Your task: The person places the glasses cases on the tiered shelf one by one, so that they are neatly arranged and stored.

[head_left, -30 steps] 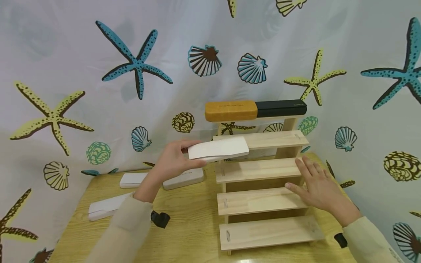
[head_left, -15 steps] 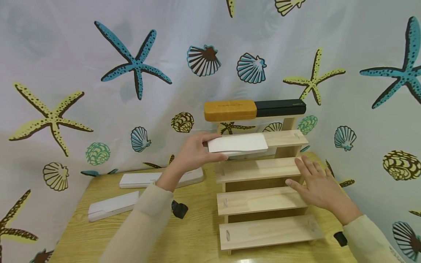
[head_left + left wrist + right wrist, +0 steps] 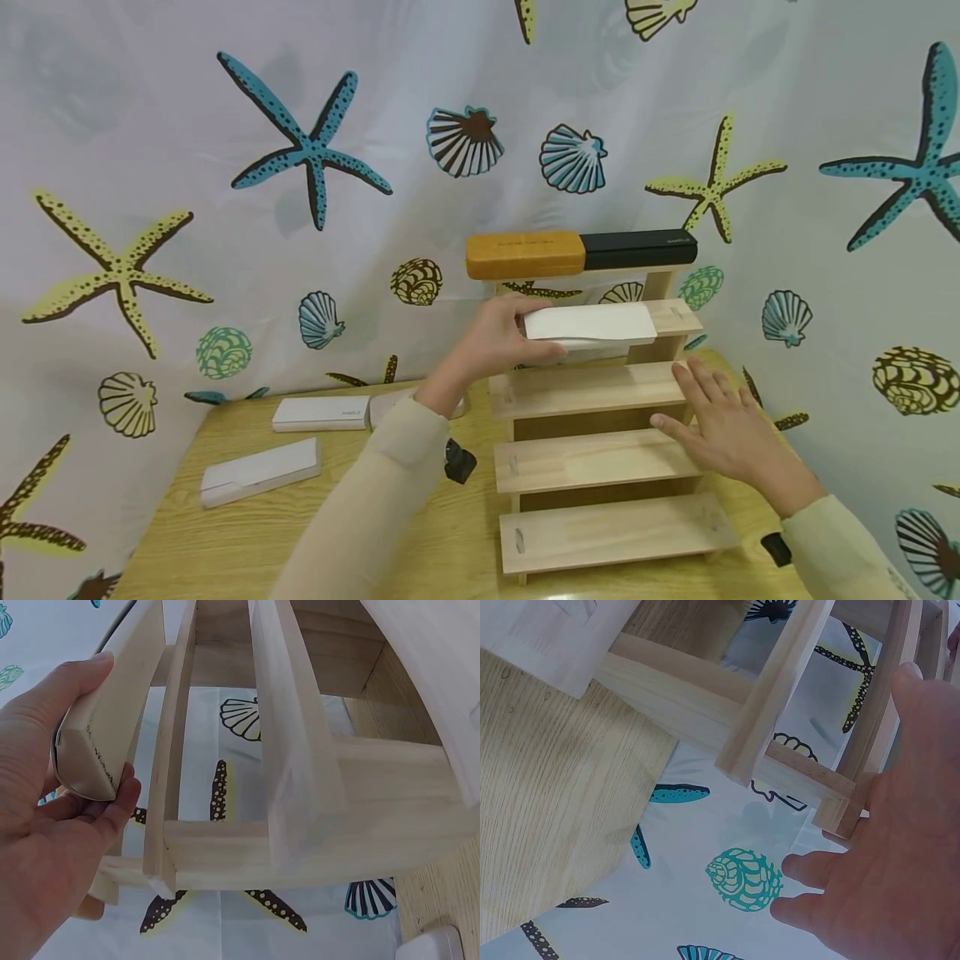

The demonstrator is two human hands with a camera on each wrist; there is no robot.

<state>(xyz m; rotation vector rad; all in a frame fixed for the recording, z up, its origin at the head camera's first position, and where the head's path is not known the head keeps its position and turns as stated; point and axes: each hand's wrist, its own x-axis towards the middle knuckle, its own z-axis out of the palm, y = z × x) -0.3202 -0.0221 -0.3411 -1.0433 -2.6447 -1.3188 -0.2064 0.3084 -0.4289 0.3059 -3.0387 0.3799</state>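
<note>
Gripped a white case (image 3: 592,322) in the left hand (image 3: 495,337) and apparently steadied the rack (image 3: 596,458) at right with the empty right hand (image 3: 731,425).

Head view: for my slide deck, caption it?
Left hand holding a white case at a wooden stepped rack topped by an orange case and a black case.

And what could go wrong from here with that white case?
Two risks. The left hand grips the white case near one end, so the far end might dip or catch on the wooden rack. Also, in the head view that hand sits just below the orange case, so lifting it could bump that case out of place.
</note>
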